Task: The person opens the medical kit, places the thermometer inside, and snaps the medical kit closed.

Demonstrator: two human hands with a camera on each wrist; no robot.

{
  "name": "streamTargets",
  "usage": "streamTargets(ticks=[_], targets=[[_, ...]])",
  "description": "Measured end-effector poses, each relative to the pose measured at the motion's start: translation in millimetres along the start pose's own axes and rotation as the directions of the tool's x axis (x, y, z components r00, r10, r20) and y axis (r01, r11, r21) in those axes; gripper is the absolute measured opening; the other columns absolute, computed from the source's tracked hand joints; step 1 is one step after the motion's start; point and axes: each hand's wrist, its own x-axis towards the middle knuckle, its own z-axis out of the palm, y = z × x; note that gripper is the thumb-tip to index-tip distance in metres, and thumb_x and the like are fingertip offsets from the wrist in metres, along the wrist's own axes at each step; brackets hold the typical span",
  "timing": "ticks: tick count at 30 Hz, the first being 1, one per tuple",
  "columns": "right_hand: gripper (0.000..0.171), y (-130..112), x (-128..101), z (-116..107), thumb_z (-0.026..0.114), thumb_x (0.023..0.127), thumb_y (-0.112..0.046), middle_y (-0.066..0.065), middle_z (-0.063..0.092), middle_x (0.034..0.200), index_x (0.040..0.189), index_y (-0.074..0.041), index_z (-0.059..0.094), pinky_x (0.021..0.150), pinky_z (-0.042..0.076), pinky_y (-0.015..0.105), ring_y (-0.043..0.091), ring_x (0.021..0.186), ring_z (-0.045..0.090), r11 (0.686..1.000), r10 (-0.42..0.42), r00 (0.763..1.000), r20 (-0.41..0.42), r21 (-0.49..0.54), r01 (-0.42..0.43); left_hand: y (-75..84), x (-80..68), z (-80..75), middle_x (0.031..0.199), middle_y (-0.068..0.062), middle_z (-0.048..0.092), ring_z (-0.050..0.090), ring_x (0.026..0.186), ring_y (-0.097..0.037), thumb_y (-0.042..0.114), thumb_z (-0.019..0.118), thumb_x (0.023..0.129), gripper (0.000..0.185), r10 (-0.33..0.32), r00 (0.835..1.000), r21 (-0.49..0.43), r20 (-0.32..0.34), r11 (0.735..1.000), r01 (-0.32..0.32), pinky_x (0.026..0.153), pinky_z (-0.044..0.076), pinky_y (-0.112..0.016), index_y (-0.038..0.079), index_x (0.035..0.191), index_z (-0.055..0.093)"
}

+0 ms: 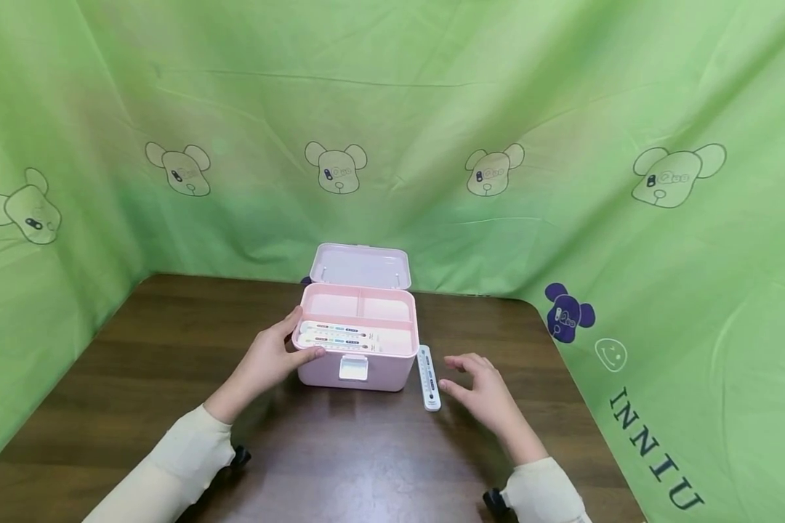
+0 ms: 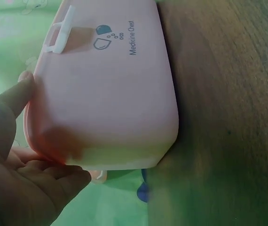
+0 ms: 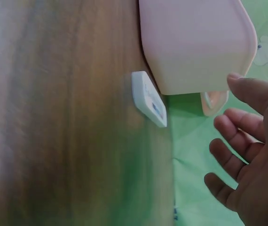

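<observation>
Table [image 1: 340, 454], brown woodgrain, below L hand [image 1: 268, 362], which grips pink box [image 1: 382, 374] by rim, & R hand [image 1: 488, 399], fingers loosely spread, white strip [image 1: 428, 378] just L of it; green bear-print cloth [image 1: 419, 94] beyond both.

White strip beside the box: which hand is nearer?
Right. The right hand is just right of the white strip; the left hand grips the left end of the pink box.

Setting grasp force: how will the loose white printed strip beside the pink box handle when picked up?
The white printed strip is probably stiff, since it lies straight; likely light, being slim; and unlikely to roll, given its flat shape on the table.
</observation>
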Motion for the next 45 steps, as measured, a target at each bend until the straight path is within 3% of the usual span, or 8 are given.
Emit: streamTargets(ticks=[8, 15, 23, 37, 45], targets=[[0.048, -12, -7, 18, 0.084, 0.086, -0.018, 0.009, 0.07, 0.118, 0.128, -0.001, 0.069, 0.103, 0.048, 0.053, 0.031, 0.116, 0.062, 0.985, 0.141, 0.99, -0.012, 0.101, -0.139, 1.8, -0.3, -7.0, 0.157, -0.016, 0.043, 0.059, 0.13, -0.027, 0.051, 0.085, 0.081, 0.102, -0.028, 1.0, -0.01, -0.004, 1.0, 0.028, 0.1, 0.053, -0.045, 0.001, 0.155, 0.038], [0.055, -10, -16, 35, 0.087, 0.082, -0.027, 0.01, 0.069, 0.123, 0.13, -0.006, 0.069, 0.103, 0.04, 0.056, 0.034, 0.122, 0.056, 0.973, 0.232, 0.972, -0.033, 0.011, -0.231, 0.1, -1.6, -5.8, 0.142, -0.017, 0.061, 0.066, 0.104, -0.018, 0.048, 0.086, 0.081, 0.1, -0.047, 0.999, -0.005, 0.016, 0.999, 0.047, 0.085, 0.054, -0.035, 0.001, 0.155, 0.039], [0.061, -4, -26, 44, 0.089, 0.078, -0.034, 0.011, 0.067, 0.13, 0.13, -0.009, 0.069, 0.095, 0.034, 0.055, 0.036, 0.123, 0.052, 0.959, 0.281, 0.956, -0.087, -0.021, -0.284, -0.9, -2.2, -3.0, 0.14, -0.016, 0.063, 0.066, 0.107, -0.017, 0.048, 0.086, 0.081, 0.101, -0.058, 0.998, -0.036, 0.031, 0.998, 0.059, 0.085, 0.055, -0.033, 0.001, 0.156, 0.038], [0.067, -10, -29, 54, 0.093, 0.068, -0.046, -0.002, 0.07, 0.096, 0.118, -0.008, 0.071, 0.092, 0.032, 0.051, 0.026, 0.099, 0.058, 0.925, 0.34, 0.936, -0.093, -0.147, -0.351, 2.7, -2.1, -5.0, 0.138, -0.017, 0.064, 0.066, 0.105, -0.017, 0.05, 0.086, 0.081, 0.1, -0.05, 0.998, -0.032, 0.031, 0.998, 0.051, 0.084, 0.055, -0.032, 0.002, 0.155, 0.04], [0.054, -15, -28, 57, 0.093, 0.067, -0.05, 0.001, 0.065, 0.088, 0.099, -0.011, 0.072, 0.092, 0.033, 0.055, 0.029, 0.093, 0.056, 0.898, 0.369, 0.921, -0.122, -0.209, -0.388, 3.4, -0.1, -5.3, 0.136, -0.018, 0.065, 0.064, 0.1, -0.018, 0.049, 0.086, 0.081, 0.099, -0.052, 0.998, -0.002, 0.02, 0.999, 0.052, 0.084, 0.054, -0.035, 0.001, 0.155, 0.041]])
